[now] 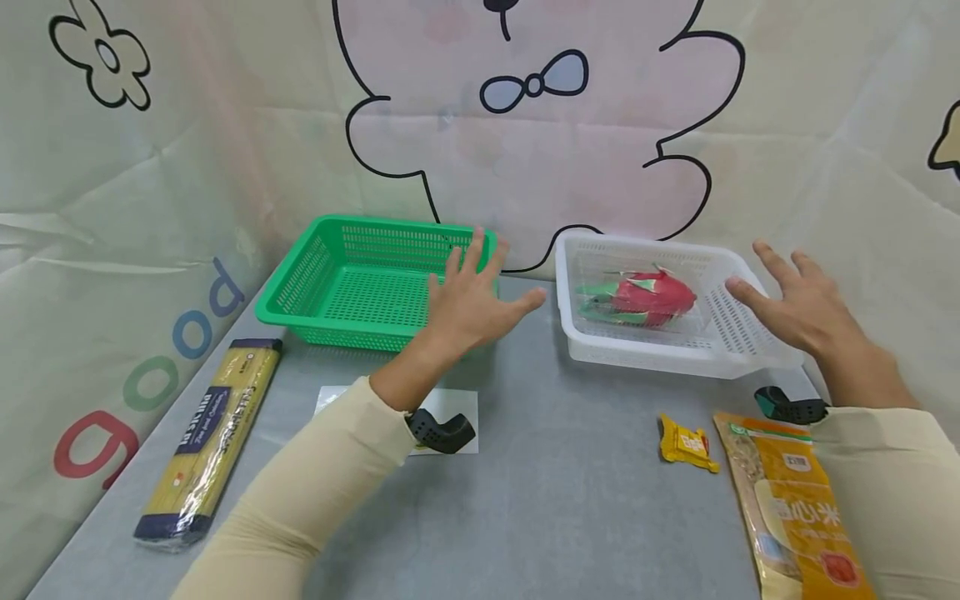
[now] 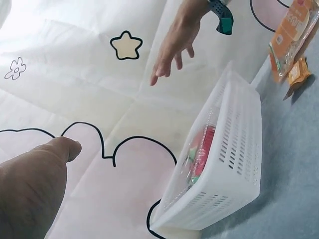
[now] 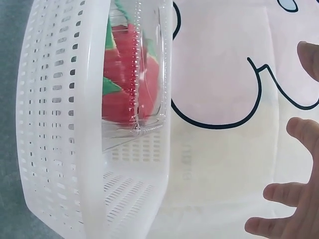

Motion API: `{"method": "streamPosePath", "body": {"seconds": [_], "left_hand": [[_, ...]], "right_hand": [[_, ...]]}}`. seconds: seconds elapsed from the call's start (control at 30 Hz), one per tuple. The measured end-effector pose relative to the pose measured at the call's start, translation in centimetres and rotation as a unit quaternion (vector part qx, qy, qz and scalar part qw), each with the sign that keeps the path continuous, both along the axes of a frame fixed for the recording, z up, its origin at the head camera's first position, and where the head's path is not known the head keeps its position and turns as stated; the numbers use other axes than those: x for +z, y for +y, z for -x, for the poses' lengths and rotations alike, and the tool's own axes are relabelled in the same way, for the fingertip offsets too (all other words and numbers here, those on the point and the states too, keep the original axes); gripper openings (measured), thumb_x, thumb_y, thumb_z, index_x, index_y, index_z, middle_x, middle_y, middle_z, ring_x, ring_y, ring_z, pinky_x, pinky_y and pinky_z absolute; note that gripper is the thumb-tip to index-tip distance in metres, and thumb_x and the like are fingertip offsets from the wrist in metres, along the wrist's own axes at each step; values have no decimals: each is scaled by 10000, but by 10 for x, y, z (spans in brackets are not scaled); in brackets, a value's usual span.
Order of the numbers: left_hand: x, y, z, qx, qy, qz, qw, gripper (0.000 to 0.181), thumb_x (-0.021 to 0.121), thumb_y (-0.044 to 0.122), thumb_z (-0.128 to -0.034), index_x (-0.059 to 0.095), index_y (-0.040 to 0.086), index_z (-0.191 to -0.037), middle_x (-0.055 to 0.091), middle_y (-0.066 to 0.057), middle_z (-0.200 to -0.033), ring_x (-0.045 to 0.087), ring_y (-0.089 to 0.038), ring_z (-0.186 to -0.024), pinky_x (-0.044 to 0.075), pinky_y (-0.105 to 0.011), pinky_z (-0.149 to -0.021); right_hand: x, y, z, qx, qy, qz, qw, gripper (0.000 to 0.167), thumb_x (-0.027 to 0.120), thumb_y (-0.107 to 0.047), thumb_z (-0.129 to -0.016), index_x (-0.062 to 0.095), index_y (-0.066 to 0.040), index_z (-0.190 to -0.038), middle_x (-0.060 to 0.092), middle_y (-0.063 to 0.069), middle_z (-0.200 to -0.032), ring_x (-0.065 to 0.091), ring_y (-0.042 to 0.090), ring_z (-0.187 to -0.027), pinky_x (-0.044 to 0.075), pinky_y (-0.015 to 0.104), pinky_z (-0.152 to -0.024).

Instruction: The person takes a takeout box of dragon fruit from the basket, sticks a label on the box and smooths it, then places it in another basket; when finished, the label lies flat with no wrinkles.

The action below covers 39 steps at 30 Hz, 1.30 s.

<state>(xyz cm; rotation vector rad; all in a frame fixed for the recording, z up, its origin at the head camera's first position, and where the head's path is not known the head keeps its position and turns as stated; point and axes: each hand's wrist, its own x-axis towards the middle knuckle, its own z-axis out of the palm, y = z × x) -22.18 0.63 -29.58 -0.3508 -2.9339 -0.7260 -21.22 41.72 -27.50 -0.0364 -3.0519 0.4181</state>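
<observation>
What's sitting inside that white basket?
The white basket holds a clear plastic box with what looks like a red dragon fruit in it. The basket's slots show beside the box; the basket floor directly beneath the fruit is hidden.

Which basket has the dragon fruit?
The white basket, right of the green basket: it holds the red dragon fruit; the green one shows none.

We hold our left hand (image 1: 476, 302) outspread left of the white basket (image 1: 652, 358), our right hand (image 1: 806, 308) outspread near its right end.
</observation>
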Motion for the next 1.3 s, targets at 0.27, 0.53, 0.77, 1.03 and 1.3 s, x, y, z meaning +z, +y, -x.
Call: {"method": "streamPosePath", "body": {"seconds": [0.27,0.53,0.77,1.03,1.3], "left_hand": [[-15,25,-1,-96,25,-167,9998,910,370,819,-814,187,321,-1553,-40,31,-1609,87,-338,-1434,142,-645,-1050],[-28,50,0,-328,-33,-243,9992,869,414,780,-833,215,328,-1547,19,10,-1611,113,-320,-1429,179,-644,-1039],[-42,65,3,-395,-123,-398,9984,874,404,780,-833,224,311,-1548,9,20,-1611,160,-359,-1416,191,-649,-1035],[-56,80,6,-401,-86,-524,9978,857,426,762,-837,255,304,-1542,30,27,-1609,186,-329,-1409,194,-644,-1032],[-74,95,11,-294,-159,-624,9975,849,436,755,-836,274,304,-1536,50,21,-1609,214,-319,-1394,236,-611,-1027]], "right_hand": [[-8,3,7,27,-34,93,9999,790,367,-565,-975,-31,-198,-1551,-61,383,-1492,14,652,-1288,133,813,-856],[-18,5,13,-60,-60,338,9994,809,387,-578,-959,-36,-222,-1550,-69,361,-1506,44,669,-1268,167,815,-816],[-30,8,20,-39,-71,440,9990,811,394,-574,-959,-24,-210,-1551,18,368,-1500,147,670,-1231,214,806,-794],[-35,8,25,-69,-170,546,9983,818,389,-583,-956,-30,-208,-1550,23,372,-1498,116,657,-1262,198,807,-804],[-43,10,31,-36,-289,638,9975,813,376,-586,-958,-43,-214,-1547,29,365,-1504,115,647,-1274,204,806,-802]]}}
